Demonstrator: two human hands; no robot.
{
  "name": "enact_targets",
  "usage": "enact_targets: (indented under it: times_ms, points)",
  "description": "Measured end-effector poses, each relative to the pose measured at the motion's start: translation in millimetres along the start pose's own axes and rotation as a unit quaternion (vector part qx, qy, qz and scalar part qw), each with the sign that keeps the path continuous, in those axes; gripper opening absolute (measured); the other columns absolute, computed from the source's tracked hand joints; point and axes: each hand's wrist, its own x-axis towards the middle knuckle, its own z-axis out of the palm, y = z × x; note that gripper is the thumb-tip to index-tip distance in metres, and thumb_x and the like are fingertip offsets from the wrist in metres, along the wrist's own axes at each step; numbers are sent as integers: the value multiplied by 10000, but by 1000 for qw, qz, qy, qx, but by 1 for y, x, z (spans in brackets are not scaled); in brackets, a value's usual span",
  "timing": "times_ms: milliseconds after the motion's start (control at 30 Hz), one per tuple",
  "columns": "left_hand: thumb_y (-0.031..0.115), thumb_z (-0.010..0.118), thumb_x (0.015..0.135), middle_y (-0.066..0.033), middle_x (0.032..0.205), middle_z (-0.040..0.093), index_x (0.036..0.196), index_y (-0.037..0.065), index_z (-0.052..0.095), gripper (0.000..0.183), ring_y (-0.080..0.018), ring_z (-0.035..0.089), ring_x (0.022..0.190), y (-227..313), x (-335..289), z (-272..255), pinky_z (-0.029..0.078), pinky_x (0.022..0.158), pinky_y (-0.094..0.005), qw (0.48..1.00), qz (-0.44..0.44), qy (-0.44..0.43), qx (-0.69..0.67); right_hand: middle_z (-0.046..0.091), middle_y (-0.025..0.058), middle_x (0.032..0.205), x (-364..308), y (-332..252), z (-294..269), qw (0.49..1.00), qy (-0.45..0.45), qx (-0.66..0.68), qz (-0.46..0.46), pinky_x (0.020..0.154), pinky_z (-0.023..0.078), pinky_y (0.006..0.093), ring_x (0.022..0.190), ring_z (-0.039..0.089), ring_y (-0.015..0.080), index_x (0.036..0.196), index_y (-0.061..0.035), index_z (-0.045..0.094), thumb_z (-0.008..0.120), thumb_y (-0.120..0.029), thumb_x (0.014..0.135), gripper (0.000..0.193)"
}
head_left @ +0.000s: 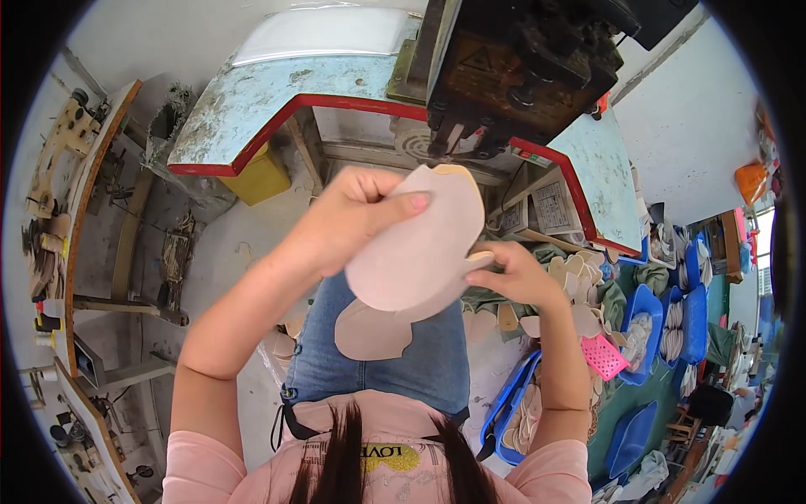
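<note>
Both hands hold a pale pinkish-beige, rounded sheet piece (416, 244) with a tan edge, shaped like a shoe part, in front of the machine. My left hand (361, 206) grips its upper left, with the thumb on the face. On its lower right edge, my right hand (512, 273) pinches a small tan-edged tab that sticks up. A second layer seems to show under the lower edge, but I cannot tell whether it is separate. Another beige piece (369, 332) lies on my lap, partly covered by the held one.
A dark machine head (520, 76) hangs just beyond my hands, over a light-blue table (277, 109) with a red edge. A yellow bin (259, 176) stands below it. Cut pieces (575, 273) and a blue basket (512, 412) lie at right. Shelving (101, 193) stands left.
</note>
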Motion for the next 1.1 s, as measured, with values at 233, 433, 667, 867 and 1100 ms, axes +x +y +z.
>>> enact_targets:
  times_ms: [233,433,667,867,1100]
  points:
    - [181,556,806,-43,776,606,908,-11,586,219,-56,548,633,-21,8,33,452,564,-198,981,69,62,-169,541,6,804,-45,-22,-39,994,80,68,-11,674,404,222,749,492,75,921,14,537,587,-84,748,205]
    - [191,553,810,-46,787,605,916,-14,583,233,-58,549,640,-22,13,35,453,564,-199,981,61,52,-176,539,8,832,-51,-25,-45,990,88,107,0,682,394,218,762,487,69,948,25,517,561,-80,761,220]
    - [191,563,800,-32,729,599,874,-19,599,225,-48,536,609,-6,8,8,437,539,-191,995,63,59,-55,524,-11,769,-28,6,-26,991,123,55,20,610,381,196,690,468,48,895,10,529,577,-70,747,175]
    - [172,578,783,-21,694,592,853,-17,608,204,-36,513,580,14,8,-20,415,508,-185,993,47,6,110,433,-60,655,-7,2,12,976,164,142,-23,551,351,180,610,418,24,782,-32,508,572,-108,771,99]
    - [143,561,795,-16,767,595,921,3,581,189,-38,521,646,-9,-5,-4,416,570,-183,998,43,27,-39,558,-9,704,-22,-7,-16,944,289,150,-46,524,376,168,599,494,35,780,-38,529,587,-110,757,95]
